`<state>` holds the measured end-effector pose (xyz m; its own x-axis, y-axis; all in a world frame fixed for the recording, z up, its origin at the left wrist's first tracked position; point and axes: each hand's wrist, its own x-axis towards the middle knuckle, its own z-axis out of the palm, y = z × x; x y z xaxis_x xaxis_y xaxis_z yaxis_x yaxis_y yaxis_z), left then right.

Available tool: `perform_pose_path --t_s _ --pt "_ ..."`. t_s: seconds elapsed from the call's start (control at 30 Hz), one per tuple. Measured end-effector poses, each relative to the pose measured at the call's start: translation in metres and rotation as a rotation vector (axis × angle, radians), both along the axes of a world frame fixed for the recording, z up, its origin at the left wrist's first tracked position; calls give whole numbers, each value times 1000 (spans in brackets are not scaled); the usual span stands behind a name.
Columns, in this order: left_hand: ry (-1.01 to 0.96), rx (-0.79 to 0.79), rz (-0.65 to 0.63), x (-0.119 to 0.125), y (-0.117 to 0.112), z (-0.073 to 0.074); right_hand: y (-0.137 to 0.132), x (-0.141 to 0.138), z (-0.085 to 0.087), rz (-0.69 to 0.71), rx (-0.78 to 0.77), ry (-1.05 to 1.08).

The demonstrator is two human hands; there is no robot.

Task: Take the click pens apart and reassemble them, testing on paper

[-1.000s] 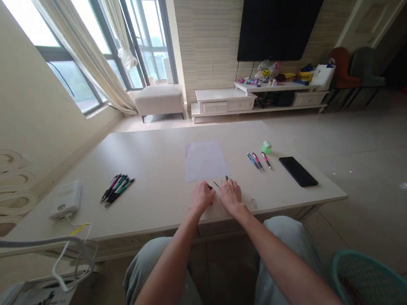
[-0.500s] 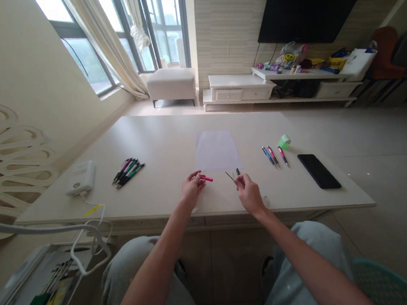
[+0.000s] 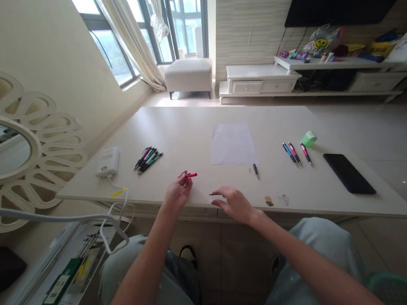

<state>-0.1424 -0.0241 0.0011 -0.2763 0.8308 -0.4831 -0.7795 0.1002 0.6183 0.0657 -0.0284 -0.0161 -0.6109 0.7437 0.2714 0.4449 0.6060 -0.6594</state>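
My left hand [image 3: 177, 190], near the table's front edge, has its fingers closed on a pinkish-red pen barrel [image 3: 191, 175] whose end sticks out to the right. To the right of it, my right hand [image 3: 235, 202] is bent low over the tabletop. A thin dark pen refill [image 3: 211, 194] pokes out at its fingertips, and the rest is hidden by the hand. Beyond that hand lies a black pen part [image 3: 256, 171], with a tiny thin piece [image 3: 249, 170] beside it. A white sheet of paper [image 3: 233, 144] lies further back.
Several pens [image 3: 148, 160] lie bunched at left near a white power adapter [image 3: 107, 162]. At right are blue [image 3: 289, 154] and pink pens [image 3: 305, 154], a green-and-white item [image 3: 309, 139] and a black phone [image 3: 349, 173]. A small cartoon sticker [image 3: 269, 201] lies near the front edge.
My right hand has moved left and toward the front edge, leaving the black pen part on the table and uncovering the sticker. The left hand keeps the pinkish-red barrel; the view has shifted.
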Motion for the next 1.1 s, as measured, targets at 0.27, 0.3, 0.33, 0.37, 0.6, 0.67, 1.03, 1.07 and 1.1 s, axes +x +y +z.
perform_pose_path --t_s 0.27,0.3,0.33,0.37,0.6,0.67,1.03,1.07,1.1 --pt "-59 14 -7 4 2 2 4 -11 -11 -44 41 -78" --pt "-63 16 -8 5 3 2 5 -11 -13 -52 51 -86" --pt "-66 18 -9 6 3 2 6 -10 -14 -61 63 -93" --pt "-69 19 -11 6 3 1 7 -10 -15 -70 76 -100" --pt "-104 28 -50 23 4 -7 21 -9 -20 -228 50 -7" --pt "-115 22 -63 31 7 -7 27 -7 -17 -305 -25 100" --pt "-146 2 -178 98 23 3 43 38 29 -406 -38 426" --pt "-149 3 -181 102 23 2 43 41 28 -404 -17 400" --pt "-150 6 -181 105 23 1 43 43 26 -403 -1 375"
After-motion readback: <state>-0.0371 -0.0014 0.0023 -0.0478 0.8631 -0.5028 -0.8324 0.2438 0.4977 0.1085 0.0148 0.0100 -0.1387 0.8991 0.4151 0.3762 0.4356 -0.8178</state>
